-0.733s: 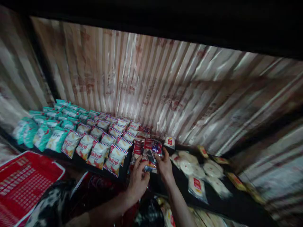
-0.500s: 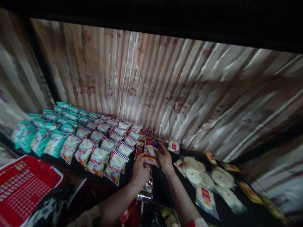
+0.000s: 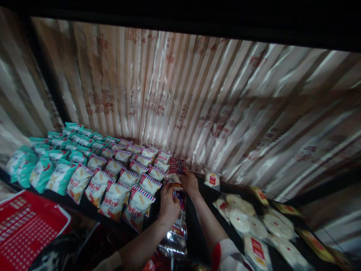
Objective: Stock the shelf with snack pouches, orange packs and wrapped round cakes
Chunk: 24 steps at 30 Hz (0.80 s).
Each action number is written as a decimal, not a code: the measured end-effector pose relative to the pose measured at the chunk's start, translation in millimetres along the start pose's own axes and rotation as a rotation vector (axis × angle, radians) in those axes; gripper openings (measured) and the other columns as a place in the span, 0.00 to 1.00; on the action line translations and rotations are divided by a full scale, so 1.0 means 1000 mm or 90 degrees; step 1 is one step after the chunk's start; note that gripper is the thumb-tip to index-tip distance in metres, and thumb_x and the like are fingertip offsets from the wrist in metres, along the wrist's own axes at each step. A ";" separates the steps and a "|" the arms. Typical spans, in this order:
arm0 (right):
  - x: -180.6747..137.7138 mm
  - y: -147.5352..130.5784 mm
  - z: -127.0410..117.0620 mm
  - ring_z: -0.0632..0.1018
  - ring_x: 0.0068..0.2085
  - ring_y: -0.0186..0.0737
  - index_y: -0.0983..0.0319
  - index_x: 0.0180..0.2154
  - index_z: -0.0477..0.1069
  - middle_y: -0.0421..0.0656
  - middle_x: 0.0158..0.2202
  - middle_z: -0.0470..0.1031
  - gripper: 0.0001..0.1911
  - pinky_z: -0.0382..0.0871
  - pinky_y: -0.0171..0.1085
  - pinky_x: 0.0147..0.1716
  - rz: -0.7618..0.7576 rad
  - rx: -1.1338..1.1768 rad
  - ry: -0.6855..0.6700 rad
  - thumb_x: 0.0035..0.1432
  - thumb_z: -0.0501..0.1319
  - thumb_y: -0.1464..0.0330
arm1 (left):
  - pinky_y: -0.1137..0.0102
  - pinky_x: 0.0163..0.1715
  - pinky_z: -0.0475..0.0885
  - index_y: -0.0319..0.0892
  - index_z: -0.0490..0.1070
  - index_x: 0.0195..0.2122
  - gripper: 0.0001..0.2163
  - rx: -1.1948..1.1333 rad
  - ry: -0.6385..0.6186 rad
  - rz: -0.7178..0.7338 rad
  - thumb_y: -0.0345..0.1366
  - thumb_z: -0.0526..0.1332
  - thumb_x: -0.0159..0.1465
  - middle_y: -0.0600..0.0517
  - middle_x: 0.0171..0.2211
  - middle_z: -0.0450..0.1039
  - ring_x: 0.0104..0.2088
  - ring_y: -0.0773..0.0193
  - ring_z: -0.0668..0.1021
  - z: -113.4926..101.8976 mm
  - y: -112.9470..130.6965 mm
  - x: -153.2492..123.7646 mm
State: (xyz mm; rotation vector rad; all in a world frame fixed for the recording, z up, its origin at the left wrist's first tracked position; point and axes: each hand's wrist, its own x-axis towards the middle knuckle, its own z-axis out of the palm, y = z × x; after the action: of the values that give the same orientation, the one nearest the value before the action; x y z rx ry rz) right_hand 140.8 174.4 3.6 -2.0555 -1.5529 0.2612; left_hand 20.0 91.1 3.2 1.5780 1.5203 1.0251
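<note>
A dark red snack packet (image 3: 175, 178) with a pale picture on its front lies at the back of a narrow row of similar packets. My left hand (image 3: 170, 203) grips its near left edge with curled fingers. On the far right edge, my right hand (image 3: 190, 184) has its fingers bent around the same packet. Part of the packet is hidden behind both hands. Nearer to me, shiny silver-edged packets (image 3: 175, 242) continue the row below my left wrist.
White-and-red snack bags (image 3: 111, 201) and turquoise bags (image 3: 60, 177) stand in rows to the left. Clear-wrapped white rounds (image 3: 239, 220) lie to the right. A red basket (image 3: 31, 229) is at lower left. A striped sheet (image 3: 169, 86) hangs behind, below a dark upper shelf (image 3: 180, 19).
Both hands have gone down with the dark red packet, from above the row to lying against it. The right hand has shifted slightly left, and the view has moved a little.
</note>
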 end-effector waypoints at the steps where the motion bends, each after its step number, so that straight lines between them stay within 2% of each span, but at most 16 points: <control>1: -0.001 -0.001 0.001 0.75 0.45 0.42 0.62 0.45 0.73 0.48 0.44 0.76 0.19 0.65 0.36 0.46 0.000 -0.014 0.000 0.52 0.55 0.73 | 0.64 0.62 0.54 0.32 0.70 0.48 0.23 0.007 0.000 -0.003 0.20 0.52 0.51 0.41 0.56 0.64 0.60 0.56 0.62 0.000 0.000 0.000; 5: -0.007 -0.005 0.003 0.74 0.48 0.44 0.63 0.48 0.71 0.51 0.46 0.74 0.20 0.63 0.37 0.48 0.006 -0.067 -0.007 0.54 0.54 0.71 | 0.63 0.62 0.54 0.30 0.70 0.49 0.23 0.024 -0.002 -0.005 0.20 0.52 0.51 0.39 0.57 0.63 0.60 0.54 0.61 -0.001 -0.002 0.000; 9: -0.013 -0.006 0.004 0.70 0.52 0.46 0.62 0.47 0.72 0.51 0.48 0.73 0.18 0.59 0.40 0.52 0.013 -0.109 -0.019 0.55 0.54 0.68 | 0.63 0.62 0.55 0.29 0.69 0.49 0.24 0.027 0.000 0.008 0.20 0.52 0.50 0.38 0.57 0.63 0.60 0.53 0.62 0.001 -0.005 0.000; 14: -0.017 -0.001 0.008 0.67 0.56 0.47 0.62 0.49 0.71 0.52 0.51 0.71 0.20 0.56 0.42 0.54 0.014 -0.137 -0.015 0.56 0.52 0.66 | 0.61 0.61 0.56 0.30 0.68 0.51 0.25 0.034 0.004 0.022 0.20 0.51 0.51 0.39 0.57 0.63 0.60 0.53 0.62 0.005 -0.010 -0.002; 19: -0.018 0.003 0.015 0.61 0.59 0.49 0.63 0.48 0.72 0.52 0.53 0.69 0.20 0.53 0.45 0.56 -0.030 -0.123 0.041 0.55 0.54 0.64 | 0.60 0.61 0.57 0.29 0.69 0.49 0.23 0.059 0.016 0.056 0.20 0.51 0.51 0.38 0.55 0.64 0.60 0.52 0.61 0.005 -0.011 -0.004; 24: -0.030 -0.001 0.006 0.64 0.57 0.48 0.66 0.43 0.74 0.53 0.50 0.71 0.18 0.54 0.46 0.57 -0.086 0.001 0.131 0.54 0.53 0.66 | 0.58 0.61 0.57 0.36 0.71 0.45 0.21 0.053 0.020 0.134 0.20 0.50 0.51 0.43 0.53 0.67 0.61 0.54 0.60 -0.003 -0.008 -0.023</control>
State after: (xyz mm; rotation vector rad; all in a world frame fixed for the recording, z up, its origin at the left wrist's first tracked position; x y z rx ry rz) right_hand 127.4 147.9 -5.3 -1.9000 -1.5529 0.0005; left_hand 14.2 68.6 -4.2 1.8191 1.4572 1.1184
